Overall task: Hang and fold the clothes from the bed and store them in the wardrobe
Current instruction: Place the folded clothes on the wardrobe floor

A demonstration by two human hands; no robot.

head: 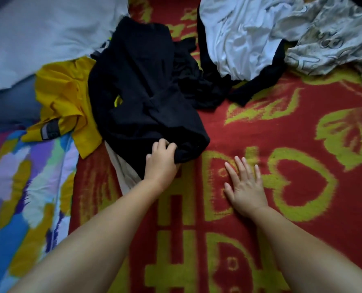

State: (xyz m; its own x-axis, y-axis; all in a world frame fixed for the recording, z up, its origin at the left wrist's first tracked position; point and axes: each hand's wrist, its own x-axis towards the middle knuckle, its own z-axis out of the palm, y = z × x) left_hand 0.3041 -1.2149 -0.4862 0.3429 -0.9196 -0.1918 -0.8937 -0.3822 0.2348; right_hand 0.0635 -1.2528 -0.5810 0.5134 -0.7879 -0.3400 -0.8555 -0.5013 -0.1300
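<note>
On a bed spread with a fuzzy red blanket (270,127) woven with yellow-green hearts, leaves and block characters, a person's left hand (161,161) curls its fingers round the near hem of a crumpled black cloth garment (146,85), gripping it where the fabric bunches into a soft fold. Just beside it, the right hand (244,187) lies flat on the blanket, fingers straight and slightly spread, holding nothing. A strip of pale beige cloth (121,170) shows from under the black garment, against the left wrist. A mustard-yellow shirt (66,98) with a grey sleeve patch lies rumpled to the left, partly beneath the black one, and beyond it sits a smooth light-grey garment (40,34). At upper right a wrinkled white shirt (241,39) rests on more dark fabric, next to a grey patterned cloth (327,41). A quilt (21,197) printed in blue, purple and yellow brushstrokes covers the near left edge.
</note>
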